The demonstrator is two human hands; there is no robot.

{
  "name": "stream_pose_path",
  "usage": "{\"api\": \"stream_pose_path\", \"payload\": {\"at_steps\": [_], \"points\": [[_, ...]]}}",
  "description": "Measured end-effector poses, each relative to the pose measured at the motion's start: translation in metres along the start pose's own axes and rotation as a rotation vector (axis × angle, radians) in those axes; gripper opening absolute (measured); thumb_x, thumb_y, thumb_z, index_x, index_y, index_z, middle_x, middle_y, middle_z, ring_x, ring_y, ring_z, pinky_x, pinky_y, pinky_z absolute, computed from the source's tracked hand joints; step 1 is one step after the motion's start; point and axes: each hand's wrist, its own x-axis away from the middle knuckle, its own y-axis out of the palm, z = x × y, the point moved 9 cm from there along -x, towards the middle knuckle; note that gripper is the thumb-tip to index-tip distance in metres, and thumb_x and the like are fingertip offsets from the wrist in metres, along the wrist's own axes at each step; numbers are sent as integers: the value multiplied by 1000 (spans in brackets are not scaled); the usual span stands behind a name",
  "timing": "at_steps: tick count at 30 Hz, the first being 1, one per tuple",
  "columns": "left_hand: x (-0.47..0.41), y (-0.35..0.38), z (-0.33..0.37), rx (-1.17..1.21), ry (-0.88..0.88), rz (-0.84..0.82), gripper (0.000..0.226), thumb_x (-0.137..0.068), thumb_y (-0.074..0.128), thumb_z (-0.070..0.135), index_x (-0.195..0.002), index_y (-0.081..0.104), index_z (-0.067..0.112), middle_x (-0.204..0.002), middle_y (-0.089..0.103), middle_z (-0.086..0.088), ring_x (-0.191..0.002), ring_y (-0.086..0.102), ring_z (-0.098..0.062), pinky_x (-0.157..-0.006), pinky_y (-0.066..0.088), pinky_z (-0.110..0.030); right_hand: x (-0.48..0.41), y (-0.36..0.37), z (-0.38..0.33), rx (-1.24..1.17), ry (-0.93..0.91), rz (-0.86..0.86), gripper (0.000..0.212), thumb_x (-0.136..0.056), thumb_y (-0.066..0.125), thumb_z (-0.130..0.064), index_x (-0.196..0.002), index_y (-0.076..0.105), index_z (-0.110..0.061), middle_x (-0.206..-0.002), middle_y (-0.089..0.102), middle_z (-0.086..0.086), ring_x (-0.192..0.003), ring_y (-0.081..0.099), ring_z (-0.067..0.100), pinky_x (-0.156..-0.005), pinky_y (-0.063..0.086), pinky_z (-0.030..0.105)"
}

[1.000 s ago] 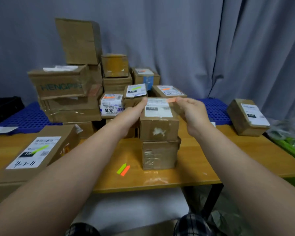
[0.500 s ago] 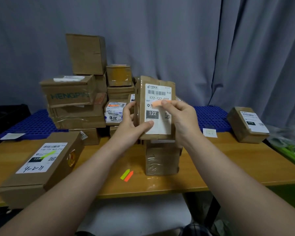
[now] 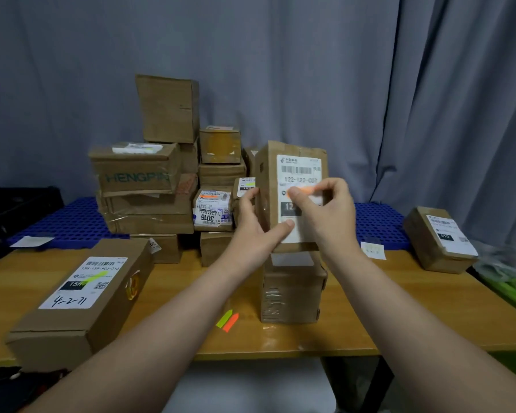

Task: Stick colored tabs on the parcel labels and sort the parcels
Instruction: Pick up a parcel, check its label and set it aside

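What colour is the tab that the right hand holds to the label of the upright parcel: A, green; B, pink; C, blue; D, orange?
D: the right hand pinches an orange tab against the white label of the upright parcel, which the left hand grips at its lower left side.

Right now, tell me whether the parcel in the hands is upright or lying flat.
Upright: the parcel held on end above a lower box; left hand grips its side, right hand pinches an orange tab against its label.
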Motion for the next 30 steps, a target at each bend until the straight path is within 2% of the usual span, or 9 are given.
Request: {"api": "stream_pose_path", "payload": {"at_steps": [4,7,9,11,13,16,19,22,30], "points": [[-13,14,5,17,-3,-27,83,-85,69,22,-144,12,31,-136,45,5,-121,52,-14,-98,49,-38,-25,-14,-1,-29,8,43,26,-84,72,-24,-85,45,-24,-97,64,-2,-90,66,12,-73,57,31],[-26,-2,14,60,-14,33,68,-90,64,22,-141,19,29,-116,53,14,-105,59,-7,-86,54,-28,-42,-5,-13,-38,-32,-5,15,-91,64,-17,-88,49,-19,-97,63,0,-93,64,17,-74,55,26],[-39,-28,15,100,-57,120,54,-91,61,29,-133,26,28,-111,58,11,-95,64,-8,-80,54,-27,-49,20,-17,-110,-41,-176,13,-91,62,-13,-100,53,-14,-103,63,1,-95,63,13,-72,53,19],[-55,-60,15,90,-113,224,46,-91,58,42,-126,32,25,-115,62,0,-96,66,-15,-82,55,-33,-48,59,-13,-119,-23,-432,35,-86,69,-20,-118,52,-18,-118,60,-1,-105,60,8,-77,51,18],[-72,-89,12,29,-188,258,61,-81,57,63,-123,43,21,-117,62,-3,-98,66,-19,-84,56,-39,-45,97,-2,-8,-35,-605,62,-77,76,-37,-130,45,-31,-133,51,-4,-119,54,10,-93,49,26],[-95,-122,4,-146,-274,261,84,-54,55,80,-119,60,27,-125,59,-2,-104,63,-22,-90,52,-44,-55,133,10,131,-98,-587,65,-80,75,-29,-136,42,-31,-139,46,-1,-125,48,16,-104,44,40],[-103,-142,17,-475,-206,320,72,-70,50,70,-124,60,24,-127,59,-5,-115,55,-27,-100,44,-43,-68,158,13,212,-136,-511,60,-84,72,-18,-136,44,-25,-138,47,0,-126,46,16,-106,42,36],[-107,-146,24,-741,-90,341,45,-93,54,37,-128,51,10,-123,60,-10,-113,56,-28,-91,43,-31,-75,177,21,384,-190,-512,57,-85,71,-21,-137,46,-24,-139,47,1,-128,44,17,-106,37,32],[-116,-152,9,-1000,-13,363,31,-94,54,28,-119,59,11,-122,54,-15,-116,49,-34,-99,37,-36,-72,206,32,654,-274,-620,69,-89,65,-27,-148,29,-27,-146,39,6,-130,42,26,-104,40,42]]}}
